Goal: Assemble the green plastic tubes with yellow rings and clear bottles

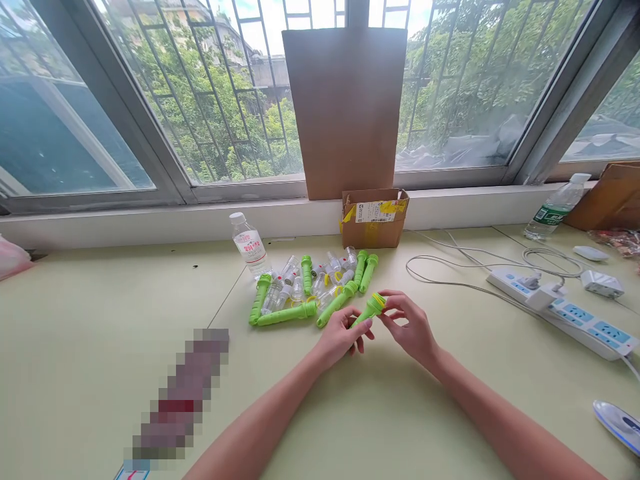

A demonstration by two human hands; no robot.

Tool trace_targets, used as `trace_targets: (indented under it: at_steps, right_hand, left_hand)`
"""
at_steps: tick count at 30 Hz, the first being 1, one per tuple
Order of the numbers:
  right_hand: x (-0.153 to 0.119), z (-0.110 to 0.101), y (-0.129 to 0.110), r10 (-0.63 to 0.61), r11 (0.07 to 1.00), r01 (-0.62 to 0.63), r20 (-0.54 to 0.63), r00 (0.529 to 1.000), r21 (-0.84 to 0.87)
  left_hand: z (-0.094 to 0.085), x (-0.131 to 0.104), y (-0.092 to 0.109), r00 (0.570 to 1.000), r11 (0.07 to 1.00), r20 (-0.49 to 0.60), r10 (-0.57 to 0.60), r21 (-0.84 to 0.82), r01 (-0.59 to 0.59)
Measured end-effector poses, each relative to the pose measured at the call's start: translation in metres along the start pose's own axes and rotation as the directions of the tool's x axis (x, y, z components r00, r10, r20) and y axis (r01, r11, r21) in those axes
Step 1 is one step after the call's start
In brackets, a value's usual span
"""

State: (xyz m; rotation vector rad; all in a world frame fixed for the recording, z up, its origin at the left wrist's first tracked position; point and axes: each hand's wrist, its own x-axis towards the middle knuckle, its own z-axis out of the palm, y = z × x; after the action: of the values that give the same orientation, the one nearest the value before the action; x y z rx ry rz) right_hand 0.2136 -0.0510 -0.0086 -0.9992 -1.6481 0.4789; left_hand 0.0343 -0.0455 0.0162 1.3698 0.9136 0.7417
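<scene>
Indoor workspace, exact type undetermined; indicators: broad table (pixel 100 300), barred windows (pixel 215 100), power strip (pixel 565 312), grouped green plastic tubes (pixel 287 314).

Left hand (pixel 343 337): curling, gripping
Right hand (pixel 410 327): pinching with fingertips (pixel 390 294)
Left forearm (pixel 273 410), right forearm (pixel 493 400): reaching forward, converging

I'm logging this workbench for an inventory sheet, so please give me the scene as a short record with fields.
Left hand: holds a green tube
Right hand: fingers at the yellow band on the tube's wide end
Pile beyond hands: other green tubes, clear plastic pieces
Behind pile: cardboard box
Pile's left: labelled bottle, upright, white cap
Far right: power strip, plugs inserted
</scene>
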Motion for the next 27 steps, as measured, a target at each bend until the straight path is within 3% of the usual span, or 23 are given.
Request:
trace_targets:
  at_steps: [10, 17, 27]
  right_hand:
    - [-0.0002, 0.0005, 0.0052, -0.003, 1.000, 0.003, -0.002, 1.000, -0.009]
    - [-0.0006, 0.0020, 0.0011, -0.003, 1.000, 0.003, -0.015, 1.000, 0.000]
    - [-0.0009, -0.0007, -0.0013, -0.009, 1.000, 0.009, -0.028, 1.000, -0.009]
  left_hand:
    - [-0.0011, 0.0015, -0.0022, 0.996, 1.000, 0.094, -0.005, 0.031, 0.002]
    - [-0.0009, -0.0017, 0.0001, 0.999, 0.999, 0.014, -0.037, 0.026, 0.036]
    - [0.0003, 0.0006, -0.0024, 1.000, 0.999, -0.011, -0.011, -0.050, 0.010]
